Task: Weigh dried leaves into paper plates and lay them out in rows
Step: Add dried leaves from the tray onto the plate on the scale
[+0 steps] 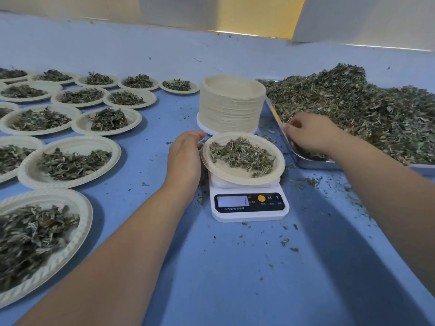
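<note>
Dried leaves (pixel 353 107) lie heaped in the metal tray (pixel 313 164) on your right, its near corner close to the scale so each reach is short. The blue table (pixel 235 267) carries everything and is dotted with crumbs around the weighing spot. On your left the filled plates (pixel 68 161) stand in rows, rims almost touching, which keeps them clear of your working hands. The stack of empty plates (pixel 231 104) sits just behind the scale, handy for the next portion. The scale (pixel 249 208) faces you, though its display is too washed out to read. The plate on the scale (pixel 221 170) holds a modest mound and overhangs the platform. Your left hand (pixel 186 158) is relaxed and open beside that plate's left rim, probably ready to steady or lift it; whether it touches the rim I cannot tell. Your right hand (pixel 308 135) is down in the tray's near corner, fingers curled round a pinch of leaf, most likely to top up the weight.
</note>
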